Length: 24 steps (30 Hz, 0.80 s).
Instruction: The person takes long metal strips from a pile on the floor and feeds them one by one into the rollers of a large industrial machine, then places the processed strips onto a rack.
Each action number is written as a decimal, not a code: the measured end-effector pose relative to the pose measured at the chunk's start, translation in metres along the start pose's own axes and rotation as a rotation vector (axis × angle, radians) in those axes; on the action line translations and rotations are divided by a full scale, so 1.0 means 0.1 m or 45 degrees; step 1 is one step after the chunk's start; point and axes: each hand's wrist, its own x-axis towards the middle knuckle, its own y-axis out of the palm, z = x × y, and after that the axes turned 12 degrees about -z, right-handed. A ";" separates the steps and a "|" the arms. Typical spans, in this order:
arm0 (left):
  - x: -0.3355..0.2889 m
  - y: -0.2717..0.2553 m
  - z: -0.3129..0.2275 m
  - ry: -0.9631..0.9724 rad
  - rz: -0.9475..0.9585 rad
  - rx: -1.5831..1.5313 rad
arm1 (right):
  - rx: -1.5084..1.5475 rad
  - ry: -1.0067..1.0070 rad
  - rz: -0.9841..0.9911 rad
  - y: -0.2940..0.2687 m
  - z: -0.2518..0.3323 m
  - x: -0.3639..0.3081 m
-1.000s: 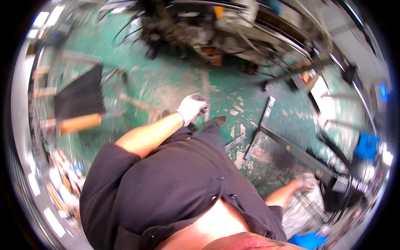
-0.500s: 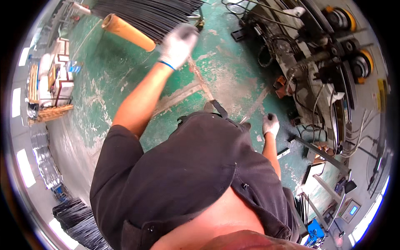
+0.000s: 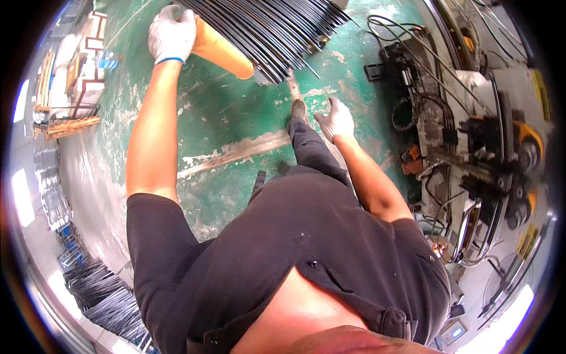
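Observation:
My left hand (image 3: 171, 35), in a white knit glove with a blue cuff, is stretched forward at the upper left end of a tan tube (image 3: 224, 50). It covers that end of the tube. Its fingers curl a little, with a gap between them and the thumb; whether it touches the tube I cannot tell. Long thin black rods (image 3: 277, 32) lie side by side just beyond the tube. In a white glove too, my right hand (image 3: 337, 121) hangs in the air over the floor, thumb and fingers apart, holding nothing.
Machinery with cables and hoses (image 3: 436, 118) lines the right side. White and brown packages (image 3: 88, 88) stand at the left on wooden slats. More dark bars (image 3: 109, 295) are stacked at the lower left. The green floor (image 3: 218, 118) is worn. One shoe (image 3: 299, 109) is forward.
My left hand has moved left from beside the rods to the tube's end. My right hand has come up and forward from my right side. The rods and tube appear closer.

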 end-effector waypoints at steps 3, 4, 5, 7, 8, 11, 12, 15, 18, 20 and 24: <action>0.08 0.35 -0.07 -0.092 0.138 0.046 | -0.044 -0.117 -0.118 0.58 0.33 0.90; 0.11 0.40 -0.09 -0.058 0.027 -0.023 | -0.068 -0.143 -0.126 0.81 0.42 1.19; 0.19 0.43 -0.17 -0.056 0.061 -0.040 | -0.096 -0.160 -0.142 1.06 0.49 1.48; 0.30 0.41 -0.37 0.031 0.054 -0.076 | -0.167 -0.158 -0.023 1.38 0.75 1.95; 0.33 0.45 -0.43 0.096 0.025 -0.100 | -0.140 -0.179 0.037 1.59 0.85 2.18; 0.41 0.60 -0.53 0.123 0.032 -0.092 | -0.212 -0.248 -0.033 1.95 1.21 2.53; 0.42 0.62 -0.52 0.114 0.053 -0.116 | -0.320 -0.169 0.048 1.99 1.36 2.58; 0.44 0.68 -0.54 0.001 0.072 -0.228 | -0.350 -0.185 0.111 2.27 1.29 2.58; 0.49 0.70 -0.58 -0.072 0.094 -0.206 | -0.294 -0.185 0.158 2.24 1.21 2.66; 0.53 0.74 -0.59 -0.041 0.074 -0.203 | -0.297 -0.209 0.201 2.28 1.16 2.80; 0.53 0.73 -0.59 -0.077 0.095 -0.214 | -0.336 -0.182 0.380 2.27 1.09 3.00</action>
